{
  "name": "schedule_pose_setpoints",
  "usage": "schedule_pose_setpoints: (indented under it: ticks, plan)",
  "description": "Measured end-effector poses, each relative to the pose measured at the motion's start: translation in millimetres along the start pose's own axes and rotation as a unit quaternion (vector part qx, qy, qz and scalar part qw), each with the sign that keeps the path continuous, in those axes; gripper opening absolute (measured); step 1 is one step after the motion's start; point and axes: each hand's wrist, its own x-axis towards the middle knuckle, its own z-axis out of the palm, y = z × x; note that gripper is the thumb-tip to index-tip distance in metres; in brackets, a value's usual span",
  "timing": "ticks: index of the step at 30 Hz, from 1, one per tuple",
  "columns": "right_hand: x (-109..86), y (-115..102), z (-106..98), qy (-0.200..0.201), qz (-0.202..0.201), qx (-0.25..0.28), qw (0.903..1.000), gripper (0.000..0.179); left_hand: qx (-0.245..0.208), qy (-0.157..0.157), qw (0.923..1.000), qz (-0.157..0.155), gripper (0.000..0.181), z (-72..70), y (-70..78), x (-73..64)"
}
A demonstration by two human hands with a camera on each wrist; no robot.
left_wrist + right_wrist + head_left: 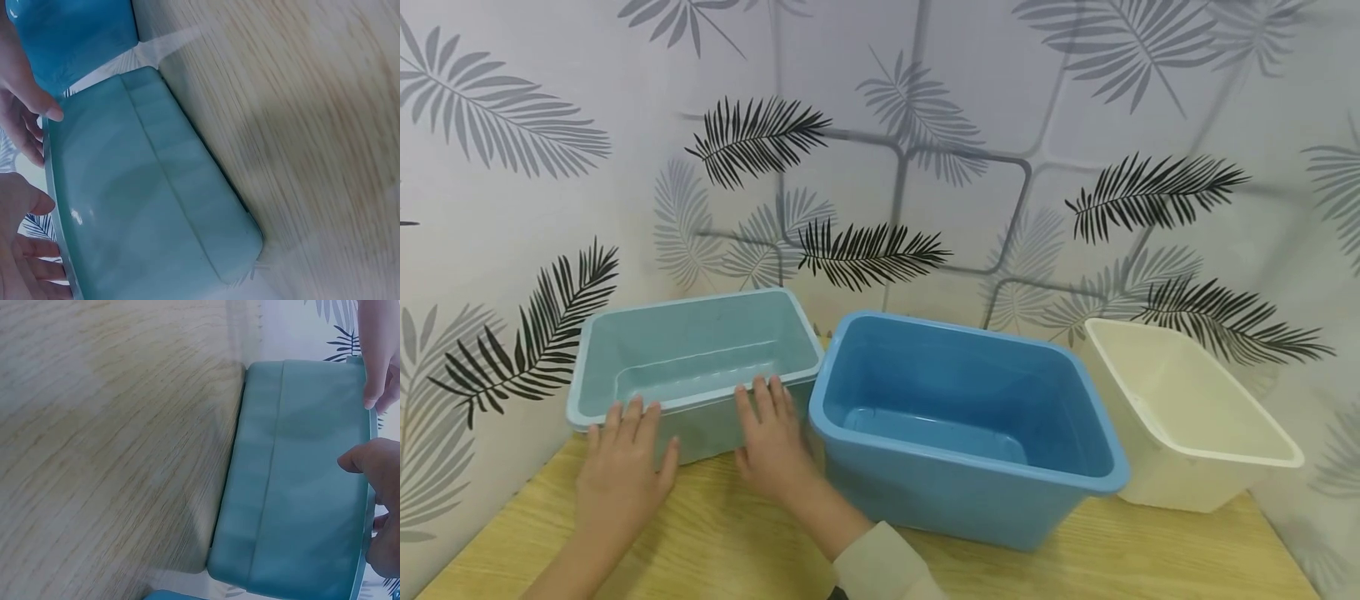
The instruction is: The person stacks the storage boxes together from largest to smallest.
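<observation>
A teal plastic bin stands upright on the wooden table at the left, and its inside shows nothing but bare walls and floor. My left hand touches its near rim, fingers straight and slightly spread, thumb out to the side. Farther right along that rim, my right hand lays its fingertips over the edge. From the right wrist view, the right thumb hangs in front of the outer wall. Seen from the left wrist, the left thumb sits right at the rim, and the rim partly hides the fingers.
A larger blue bin stands directly right of the teal one, its rim close against it. Beyond is a cream bin. The wooden table runs back to a leaf-patterned wall.
</observation>
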Motion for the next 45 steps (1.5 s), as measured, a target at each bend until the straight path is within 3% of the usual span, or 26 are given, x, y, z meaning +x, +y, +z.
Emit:
schedule_pose_setpoints:
  ticks: [9, 21, 32, 36, 41, 45]
  plan:
    - [-1.1, -2, -6, 0.004, -0.017, -0.024, 0.9996, 0.069, -0.011, 0.028, 0.9994, 0.020, 0.045, 0.8, -7.1, 3.1]
    - [-4.7, -7, -5, 0.027, -0.033, -0.039, 0.9983, 0.063, -0.020, 0.011, 0.9997, -0.005, 0.042, -0.1, -14.9, 5.1]
    - [-5.8, -12, -7, 0.042, -0.038, -0.049, 0.9972, 0.061, -0.018, 0.023, 0.9995, 0.011, 0.043, 0.5, -23.8, 5.8]
    - [-6.4, -14, -9, 0.048, -0.042, -0.049, 0.9968, 0.059, -0.005, 0.035, 0.9983, 0.046, 0.038, 0.5, -29.6, 7.7]
    - [-5.0, -11, -11, 0.055, -0.038, -0.041, 0.9970, 0.058, 0.009, 0.065, 0.9907, 0.119, 0.070, 1.9, -45.5, 13.9]
    - [-3.3, -6, -8, 0.067, -0.013, -0.049, 0.9965, 0.060, -0.016, 0.061, 0.9827, 0.174, 0.073, 2.3, -58.4, 20.0]
